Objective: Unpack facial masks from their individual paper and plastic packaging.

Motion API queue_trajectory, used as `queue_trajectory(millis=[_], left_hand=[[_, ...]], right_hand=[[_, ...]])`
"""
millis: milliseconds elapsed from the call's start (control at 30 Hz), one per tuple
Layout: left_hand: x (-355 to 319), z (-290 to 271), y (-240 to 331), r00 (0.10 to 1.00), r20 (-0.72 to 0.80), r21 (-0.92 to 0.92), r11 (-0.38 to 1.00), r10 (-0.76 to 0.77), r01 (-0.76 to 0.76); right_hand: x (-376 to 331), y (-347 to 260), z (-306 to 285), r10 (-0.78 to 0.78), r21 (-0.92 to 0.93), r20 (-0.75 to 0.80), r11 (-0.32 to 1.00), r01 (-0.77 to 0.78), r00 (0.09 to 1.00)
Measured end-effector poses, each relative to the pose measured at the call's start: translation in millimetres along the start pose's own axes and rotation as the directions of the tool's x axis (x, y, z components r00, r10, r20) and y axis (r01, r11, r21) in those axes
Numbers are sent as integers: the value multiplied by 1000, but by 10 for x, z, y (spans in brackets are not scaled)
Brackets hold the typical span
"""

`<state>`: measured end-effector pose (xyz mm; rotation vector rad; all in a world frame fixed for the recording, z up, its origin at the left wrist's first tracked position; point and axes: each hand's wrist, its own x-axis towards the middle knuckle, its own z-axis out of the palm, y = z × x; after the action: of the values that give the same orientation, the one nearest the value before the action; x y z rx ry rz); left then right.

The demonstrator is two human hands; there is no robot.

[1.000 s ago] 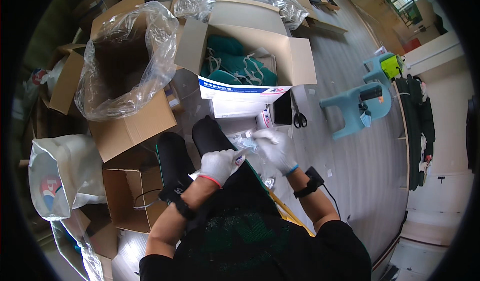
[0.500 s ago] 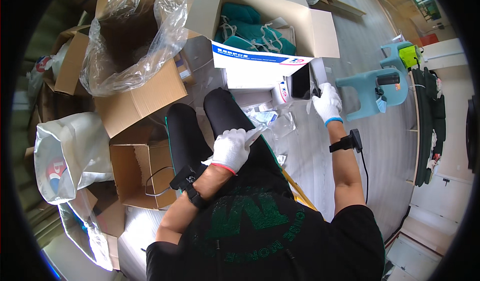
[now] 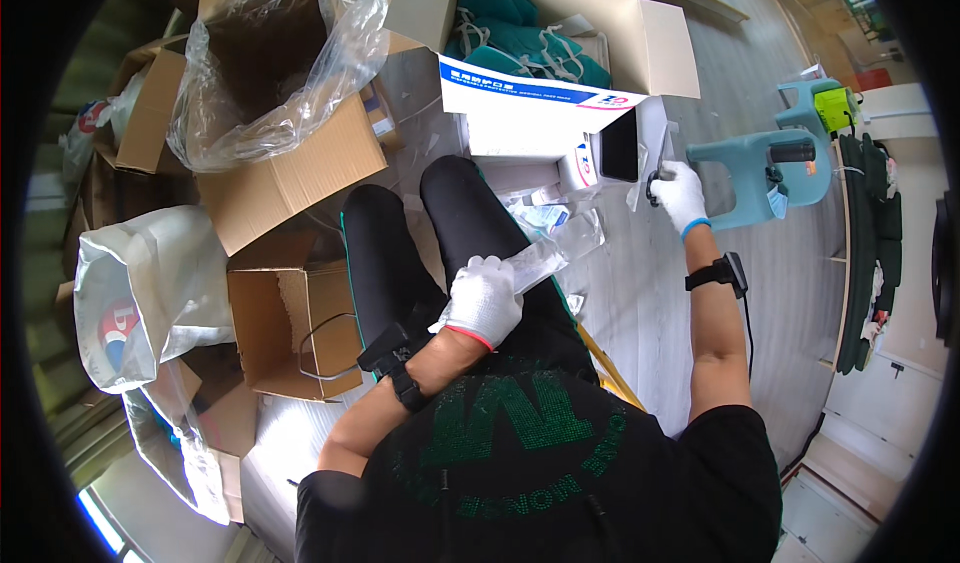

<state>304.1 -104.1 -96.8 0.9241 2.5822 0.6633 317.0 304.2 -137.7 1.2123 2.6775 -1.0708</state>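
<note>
My left hand [image 3: 483, 300], in a white glove, rests on my right thigh and grips one end of a clear plastic packet [image 3: 558, 251]. The packet sticks out to the right over the floor. My right hand [image 3: 680, 193], also gloved, is stretched far out to the right and closed around the dark handles of a pair of scissors [image 3: 662, 158]. The blades point away from me, next to a black-screened device [image 3: 620, 145]. A dark band sits on each wrist.
An open cardboard box [image 3: 665, 53] holding teal cloth items stands ahead. A box lined with clear plastic [image 3: 290, 168] is at the left, a small empty box [image 3: 285, 313] and a white bag [image 3: 150, 273] nearer. A teal plastic stool [image 3: 765, 168] stands right.
My right hand left the packet, swung out to the right and closed on the scissors. My left hand stayed on my thigh holding the packet.
</note>
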Motion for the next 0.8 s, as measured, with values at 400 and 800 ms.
queue_trajectory(millis=[400, 800], left_hand=[[-159, 152, 43, 998, 56, 68, 997, 21, -25], [-2, -37, -220, 991, -76, -197, 976, -108, 92]], right_hand=[[-1139, -128, -41, 55, 717, 269, 655, -238, 962], [-2415, -961, -123, -97, 542, 739, 674, -502, 667]])
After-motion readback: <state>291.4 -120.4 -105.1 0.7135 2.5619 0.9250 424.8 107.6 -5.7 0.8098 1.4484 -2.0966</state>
